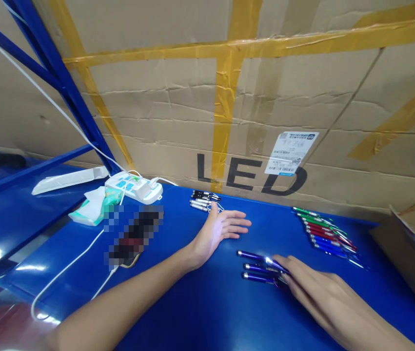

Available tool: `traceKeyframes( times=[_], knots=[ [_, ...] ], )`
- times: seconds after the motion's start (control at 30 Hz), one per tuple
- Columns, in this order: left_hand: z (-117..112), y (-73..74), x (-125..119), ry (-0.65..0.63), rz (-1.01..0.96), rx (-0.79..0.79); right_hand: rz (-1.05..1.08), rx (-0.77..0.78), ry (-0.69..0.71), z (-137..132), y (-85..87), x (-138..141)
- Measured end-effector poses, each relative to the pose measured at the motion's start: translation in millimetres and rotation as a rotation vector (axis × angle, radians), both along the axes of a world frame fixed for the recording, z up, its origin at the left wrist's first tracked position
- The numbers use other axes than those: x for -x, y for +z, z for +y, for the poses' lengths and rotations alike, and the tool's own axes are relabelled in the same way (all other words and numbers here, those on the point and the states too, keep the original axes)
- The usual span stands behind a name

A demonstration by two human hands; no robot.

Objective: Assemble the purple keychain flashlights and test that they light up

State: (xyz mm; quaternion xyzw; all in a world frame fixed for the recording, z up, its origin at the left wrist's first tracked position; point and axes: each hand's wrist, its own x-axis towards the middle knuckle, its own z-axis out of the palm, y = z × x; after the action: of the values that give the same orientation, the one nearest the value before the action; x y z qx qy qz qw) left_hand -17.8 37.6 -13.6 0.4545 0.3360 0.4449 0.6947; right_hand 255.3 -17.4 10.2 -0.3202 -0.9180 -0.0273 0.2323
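Observation:
My left hand (219,229) lies open on the blue table (200,312), fingers stretched to the right, just in front of a small bunch of black and silver pens (204,200). My right hand (311,287) rests flat with fingers extended over three purple pens (256,266) lying side by side; its fingertips touch their right ends. A row of several green, red and blue pens (324,231) lies farther right on the table.
A large taped cardboard box marked LED (251,122) walls off the back. A white power strip (134,187) with cables, a tissue pack (92,209) and a blurred dark object (134,234) lie at the left. A blue rack post (64,92) rises left; a cardboard box edge (408,253) sits right.

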Motion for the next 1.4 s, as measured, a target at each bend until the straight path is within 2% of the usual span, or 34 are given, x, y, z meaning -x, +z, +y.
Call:
traceKeyframes(
  times=[0.13, 0.67, 0.93, 1.13, 1.27, 1.4],
  knots=[
    [-1, 0.2, 1, -0.008, 0.006, -0.021, 0.025, 0.006, 0.021, 1, 2.0, 2],
    [-1, -1.2, 4, 0.004, 0.009, -0.050, 0.026, 0.100, 0.064, 1, -10.8, 0],
    [-2, -0.1, 4, 0.004, 0.016, -0.056, -0.028, 0.318, -0.017, -3, -8.5, 0],
    [-2, 0.6, 3, 0.005, 0.027, -0.056, -0.020, 0.318, -0.015, -1, -7.8, -3],
    [0, -4.9, -1, 0.078, 0.145, -0.122, -0.073, 0.277, -0.059, 6, -1.6, -20],
    [1, -10.8, -3, 0.096, 0.249, -0.198, -0.105, 0.273, -0.176, 19, -3.5, -60]
  ],
)
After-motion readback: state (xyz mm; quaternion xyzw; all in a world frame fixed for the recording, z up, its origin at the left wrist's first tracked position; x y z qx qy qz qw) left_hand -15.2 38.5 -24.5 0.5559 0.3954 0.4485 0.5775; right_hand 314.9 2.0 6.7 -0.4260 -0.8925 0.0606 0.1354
